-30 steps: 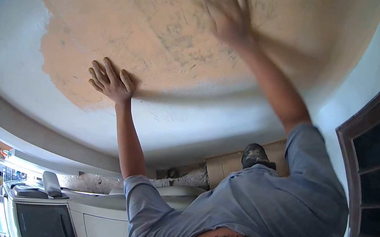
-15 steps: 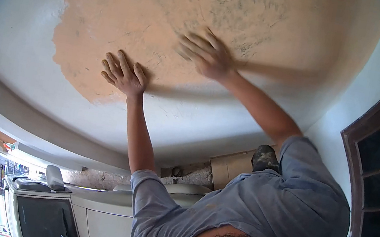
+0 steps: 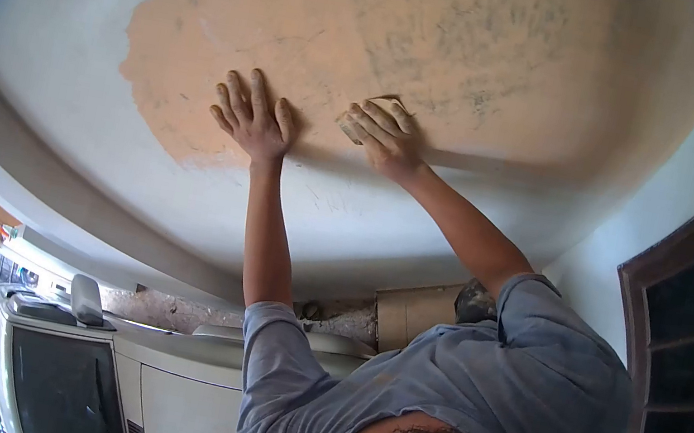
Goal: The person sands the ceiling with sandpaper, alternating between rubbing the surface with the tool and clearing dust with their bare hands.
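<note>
A white wall with a large tan patch [image 3: 244, 7] fills the upper view, and dark smudges mark the patch. My left hand [image 3: 257, 123] lies against the patch's lower part, fingers spread, dusty at the tips, holding nothing. To its right, my right hand [image 3: 387, 141] presses a folded piece of sandpaper [image 3: 350, 130] against the wall. The sheet's edges show beside and above the fingers; its rough face is hidden against the wall.
On the right is a brown-framed paned window or door [image 3: 683, 346]. A pale vehicle [image 3: 195, 411] with a dark window stands below left. A curved ledge [image 3: 51, 176] runs along the wall's left and lower side. A dark, stained shoe [image 3: 475, 302] shows beside the shirt.
My right hand has moved down the wall with the sandpaper, which now shows clearly instead of blurred. The camera view has shifted slightly; my left hand stays flat on the patch.
</note>
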`<state>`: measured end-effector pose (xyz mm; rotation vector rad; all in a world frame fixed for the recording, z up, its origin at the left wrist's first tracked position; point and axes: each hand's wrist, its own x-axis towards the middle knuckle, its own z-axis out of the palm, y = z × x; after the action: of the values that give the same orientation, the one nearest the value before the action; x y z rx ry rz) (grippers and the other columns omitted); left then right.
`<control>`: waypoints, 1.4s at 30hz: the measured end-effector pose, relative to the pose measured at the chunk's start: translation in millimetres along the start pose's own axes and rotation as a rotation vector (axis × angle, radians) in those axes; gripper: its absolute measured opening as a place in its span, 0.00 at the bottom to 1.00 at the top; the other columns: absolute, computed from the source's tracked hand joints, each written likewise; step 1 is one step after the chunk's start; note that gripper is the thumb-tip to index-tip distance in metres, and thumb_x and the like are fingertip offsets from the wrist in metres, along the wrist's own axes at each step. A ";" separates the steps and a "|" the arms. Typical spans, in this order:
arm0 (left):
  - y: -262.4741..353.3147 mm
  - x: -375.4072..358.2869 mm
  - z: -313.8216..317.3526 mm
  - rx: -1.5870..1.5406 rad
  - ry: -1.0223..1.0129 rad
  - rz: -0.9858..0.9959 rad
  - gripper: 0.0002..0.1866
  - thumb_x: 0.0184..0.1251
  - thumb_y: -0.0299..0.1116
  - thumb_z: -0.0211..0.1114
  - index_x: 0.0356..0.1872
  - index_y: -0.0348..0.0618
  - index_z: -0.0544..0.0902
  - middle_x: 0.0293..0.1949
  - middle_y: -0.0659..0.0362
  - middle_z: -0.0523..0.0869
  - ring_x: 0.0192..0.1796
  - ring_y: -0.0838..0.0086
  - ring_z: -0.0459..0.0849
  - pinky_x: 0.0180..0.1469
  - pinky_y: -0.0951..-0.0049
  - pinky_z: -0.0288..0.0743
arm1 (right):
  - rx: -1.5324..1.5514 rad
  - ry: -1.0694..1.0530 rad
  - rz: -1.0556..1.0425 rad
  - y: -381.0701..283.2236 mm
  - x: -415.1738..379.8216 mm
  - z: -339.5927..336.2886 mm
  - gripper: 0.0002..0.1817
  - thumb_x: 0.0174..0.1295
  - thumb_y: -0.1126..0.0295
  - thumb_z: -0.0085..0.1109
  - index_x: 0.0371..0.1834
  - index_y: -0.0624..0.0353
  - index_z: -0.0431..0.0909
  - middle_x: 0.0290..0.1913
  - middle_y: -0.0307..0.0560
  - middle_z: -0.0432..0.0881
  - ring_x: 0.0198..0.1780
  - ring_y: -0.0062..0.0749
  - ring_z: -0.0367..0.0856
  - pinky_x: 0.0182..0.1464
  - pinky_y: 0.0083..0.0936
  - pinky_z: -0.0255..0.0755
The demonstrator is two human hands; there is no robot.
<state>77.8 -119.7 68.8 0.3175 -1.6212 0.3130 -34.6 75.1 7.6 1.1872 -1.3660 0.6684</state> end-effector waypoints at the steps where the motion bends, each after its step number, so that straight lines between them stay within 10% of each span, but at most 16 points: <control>1: -0.9 -1.2 -0.7 -0.013 -0.008 0.013 0.30 0.74 0.53 0.43 0.69 0.49 0.73 0.73 0.46 0.64 0.78 0.54 0.52 0.78 0.52 0.29 | 0.007 0.001 -0.003 4.7 11.7 2.1 0.12 0.63 0.71 0.59 0.47 0.44 0.86 0.56 0.33 0.83 0.62 0.25 0.76 0.74 0.39 0.59; 5: -1.0 -1.3 0.4 0.004 -0.009 0.028 0.31 0.74 0.52 0.43 0.69 0.45 0.73 0.73 0.44 0.63 0.78 0.53 0.53 0.77 0.51 0.30 | -0.193 0.153 -0.188 61.8 150.0 -41.6 0.17 0.59 0.78 0.56 0.48 0.46 0.85 0.52 0.37 0.85 0.60 0.27 0.78 0.72 0.37 0.60; 7: -0.6 -2.2 -0.8 0.002 -0.015 0.024 0.30 0.74 0.52 0.42 0.68 0.46 0.73 0.73 0.44 0.63 0.78 0.53 0.53 0.77 0.51 0.30 | -0.122 -0.619 0.440 72.7 235.9 -86.5 0.20 0.61 0.78 0.52 0.53 0.46 0.83 0.57 0.36 0.83 0.65 0.27 0.74 0.69 0.37 0.61; 8: -1.3 -2.2 0.8 0.005 0.002 0.029 0.30 0.74 0.52 0.42 0.68 0.46 0.74 0.73 0.44 0.64 0.78 0.53 0.53 0.77 0.52 0.30 | -0.125 -0.621 0.445 85.4 245.9 -85.7 0.20 0.61 0.78 0.52 0.53 0.46 0.83 0.57 0.36 0.83 0.65 0.27 0.74 0.69 0.37 0.61; 10: -1.7 -0.7 2.5 0.004 0.028 0.043 0.29 0.74 0.51 0.43 0.67 0.45 0.75 0.73 0.44 0.64 0.78 0.54 0.54 0.77 0.53 0.31 | -0.216 0.242 -0.093 107.6 252.5 -80.8 0.17 0.67 0.75 0.47 0.57 0.66 0.78 0.61 0.54 0.79 0.68 0.44 0.71 0.73 0.45 0.53; 12: 0.4 -0.2 0.2 0.001 0.005 0.027 0.29 0.74 0.52 0.43 0.67 0.47 0.75 0.73 0.45 0.64 0.78 0.54 0.53 0.77 0.53 0.30 | 0.070 -0.105 0.291 103.0 178.6 -72.7 0.19 0.57 0.79 0.53 0.49 0.47 0.84 0.59 0.43 0.81 0.64 0.33 0.75 0.73 0.42 0.60; 16: -0.6 -1.0 -0.1 -0.007 0.014 0.018 0.29 0.74 0.52 0.44 0.67 0.48 0.75 0.72 0.46 0.65 0.78 0.55 0.54 0.78 0.53 0.30 | -0.201 -0.023 0.070 76.9 -42.0 -60.0 0.14 0.69 0.71 0.49 0.48 0.47 0.85 0.62 0.38 0.80 0.68 0.31 0.72 0.73 0.50 0.56; 22: -0.7 0.4 -0.4 0.001 0.013 0.038 0.29 0.74 0.53 0.44 0.66 0.46 0.76 0.72 0.44 0.66 0.77 0.54 0.55 0.78 0.53 0.32 | -0.362 -0.027 -0.086 159.1 73.4 -117.3 0.18 0.56 0.72 0.53 0.49 0.45 0.85 0.54 0.36 0.84 0.61 0.31 0.77 0.72 0.45 0.56; 23: -1.1 -1.0 0.2 0.014 0.016 0.035 0.29 0.74 0.53 0.44 0.65 0.46 0.77 0.72 0.44 0.66 0.77 0.53 0.56 0.78 0.53 0.33 | -0.360 0.061 0.147 181.9 103.1 -118.2 0.17 0.58 0.73 0.51 0.49 0.50 0.84 0.55 0.39 0.84 0.60 0.34 0.77 0.72 0.47 0.54; 24: -2.0 -2.0 1.6 0.019 0.019 0.038 0.30 0.74 0.53 0.44 0.65 0.44 0.77 0.72 0.44 0.66 0.77 0.52 0.56 0.77 0.53 0.34 | -0.471 -0.420 0.591 200.4 148.9 -141.2 0.16 0.59 0.71 0.52 0.48 0.58 0.83 0.53 0.54 0.83 0.58 0.51 0.77 0.73 0.53 0.49; 26: 0.2 -2.5 1.8 0.012 0.022 0.038 0.30 0.75 0.53 0.44 0.65 0.44 0.77 0.72 0.44 0.66 0.77 0.52 0.56 0.77 0.52 0.35 | -0.366 0.062 0.286 227.7 186.5 -159.6 0.19 0.68 0.75 0.48 0.60 0.64 0.76 0.65 0.53 0.76 0.71 0.42 0.67 0.75 0.46 0.49; 29: 2.7 0.1 -1.7 0.010 0.027 0.069 0.30 0.75 0.52 0.43 0.66 0.42 0.75 0.73 0.44 0.64 0.77 0.52 0.56 0.77 0.52 0.36 | -0.591 -0.286 0.479 291.1 74.0 -131.7 0.16 0.61 0.71 0.53 0.51 0.58 0.83 0.52 0.56 0.84 0.60 0.50 0.77 0.71 0.50 0.52; 31: 3.0 0.7 -1.5 0.010 0.028 0.068 0.30 0.75 0.51 0.44 0.68 0.42 0.73 0.73 0.44 0.63 0.77 0.52 0.55 0.77 0.52 0.36 | -0.315 0.189 0.246 195.4 35.4 -146.1 0.16 0.66 0.70 0.48 0.49 0.55 0.85 0.56 0.46 0.83 0.65 0.41 0.75 0.71 0.51 0.54; 33: 2.7 -2.7 -1.8 0.023 0.033 0.073 0.30 0.75 0.51 0.43 0.69 0.42 0.71 0.74 0.44 0.62 0.78 0.52 0.53 0.77 0.52 0.36 | -0.305 0.158 0.301 180.6 -66.0 -131.1 0.17 0.67 0.68 0.48 0.54 0.55 0.83 0.60 0.44 0.82 0.68 0.42 0.72 0.72 0.50 0.52; 42: 4.8 1.5 -5.1 0.042 0.014 0.139 0.32 0.76 0.50 0.40 0.73 0.40 0.65 0.75 0.42 0.57 0.77 0.49 0.54 0.74 0.46 0.46 | -0.371 0.272 0.251 315.0 150.5 -256.1 0.19 0.70 0.73 0.47 0.63 0.61 0.75 0.69 0.53 0.71 0.76 0.41 0.60 0.78 0.44 0.40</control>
<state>80.6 -113.3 70.6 0.2341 -1.6279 0.4551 -201.9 370.6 276.2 0.6127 -1.3441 0.6875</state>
